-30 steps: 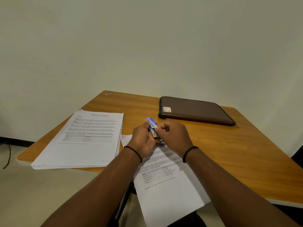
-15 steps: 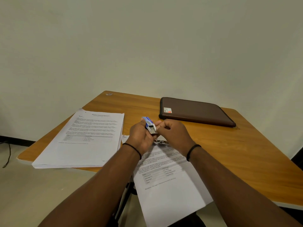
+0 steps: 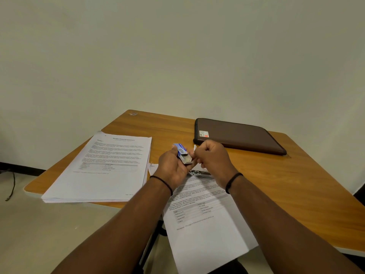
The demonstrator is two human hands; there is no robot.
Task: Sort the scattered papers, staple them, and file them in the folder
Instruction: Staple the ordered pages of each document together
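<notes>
I take the brown folder point(image 3: 239, 135) as my reference; it lies flat and closed at the far side of the wooden table point(image 3: 286, 186), with a small sticker at its near left corner.

Just in front of that corner I see both hands raised above the table. My left hand point(image 3: 173, 169) is curled round a small blue staple box point(image 3: 182, 153), which is tilted with its open end toward the right hand; a grey inner tray sticks out of it. My right hand point(image 3: 212, 161) is closed in a loose fist touching the box's open end, and a thin white sliver shows at its fingertips; I cannot tell what that sliver is, nor whether the fingers pinch it or the box tray.

Directly under the hands, nearer me than the folder, a metal stapler point(image 3: 201, 173) lies on the top of a printed sheet point(image 3: 207, 230) that runs toward me and hangs over the table's near edge. The hands do not touch the stapler or the sheet.

Well to the left of the folder sits a thick stack of printed papers point(image 3: 102, 171), squared up, its near edge over the table's rim, apart from both hands.
</notes>
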